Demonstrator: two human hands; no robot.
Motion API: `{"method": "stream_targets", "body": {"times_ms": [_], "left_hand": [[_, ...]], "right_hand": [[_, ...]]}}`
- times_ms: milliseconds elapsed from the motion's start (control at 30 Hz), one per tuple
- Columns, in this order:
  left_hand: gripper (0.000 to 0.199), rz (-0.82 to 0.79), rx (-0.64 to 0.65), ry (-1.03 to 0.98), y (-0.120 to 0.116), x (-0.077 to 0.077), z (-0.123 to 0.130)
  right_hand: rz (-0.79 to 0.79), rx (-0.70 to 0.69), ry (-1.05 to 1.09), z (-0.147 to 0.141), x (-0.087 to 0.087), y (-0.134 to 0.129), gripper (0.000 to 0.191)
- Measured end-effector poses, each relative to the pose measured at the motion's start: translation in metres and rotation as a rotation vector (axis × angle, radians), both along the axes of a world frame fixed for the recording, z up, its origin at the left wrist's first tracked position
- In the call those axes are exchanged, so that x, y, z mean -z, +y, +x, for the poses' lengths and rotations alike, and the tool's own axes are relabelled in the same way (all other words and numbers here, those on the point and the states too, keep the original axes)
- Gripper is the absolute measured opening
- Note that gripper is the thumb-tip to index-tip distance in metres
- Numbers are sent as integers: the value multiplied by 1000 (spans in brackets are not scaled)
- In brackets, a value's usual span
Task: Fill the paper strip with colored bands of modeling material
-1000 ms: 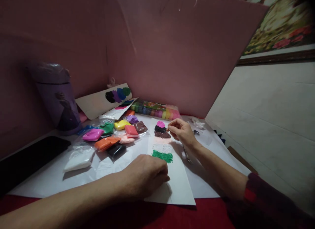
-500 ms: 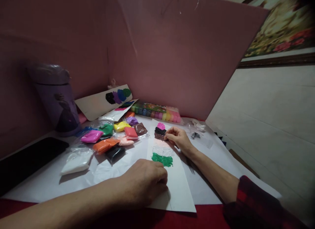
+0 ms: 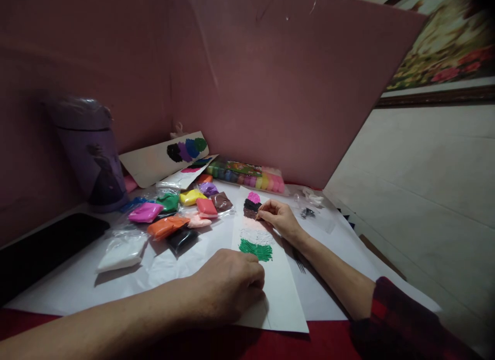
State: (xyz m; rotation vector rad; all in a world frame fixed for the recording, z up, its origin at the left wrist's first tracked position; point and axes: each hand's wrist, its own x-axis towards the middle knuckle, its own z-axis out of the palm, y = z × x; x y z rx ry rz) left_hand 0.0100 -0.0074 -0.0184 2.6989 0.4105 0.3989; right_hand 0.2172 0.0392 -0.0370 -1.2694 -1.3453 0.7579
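Note:
A long white card strip [image 3: 284, 303] lies before me with bands of modelling clay pressed onto it: a pink patch [image 3: 254, 197], a black band [image 3: 252, 205], a brown band [image 3: 250, 214], pale peach, white [image 3: 257, 238] and textured green [image 3: 257, 250]. My right hand [image 3: 280, 218] is closed in a pinch, fingertips at the right edge of the brown band; anything between them is too small to name. Curled, my left hand [image 3: 232, 285] rests on the near part of the strip, just below the green band. Its fingertips are hidden from view.
Several bagged clay packets [image 3: 166, 228] lie left of the strip. A purple tumbler [image 3: 91, 159] and a dark flat object [image 3: 50, 251] stand farther left. Clay-painted cards [image 3: 154, 164] and a clear pack of colours [image 3: 245, 175] sit behind. A fork [image 3: 299, 262] lies under my right forearm.
The view has shifted very slightly. My right fingertips have moved a little along the brown band's edge; my left hand stays in place on the strip.

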Motion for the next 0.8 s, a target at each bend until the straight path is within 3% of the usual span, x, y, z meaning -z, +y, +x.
{"method": "stream_targets", "body": {"times_ms": [567,800], "left_hand": [[10,-15,9,2,1,3,0],[10,-19,3,0,1,2,0]], "right_hand": [[26,41,11,3,4,4,11],[69,140,51,5,5,4,10]]}}
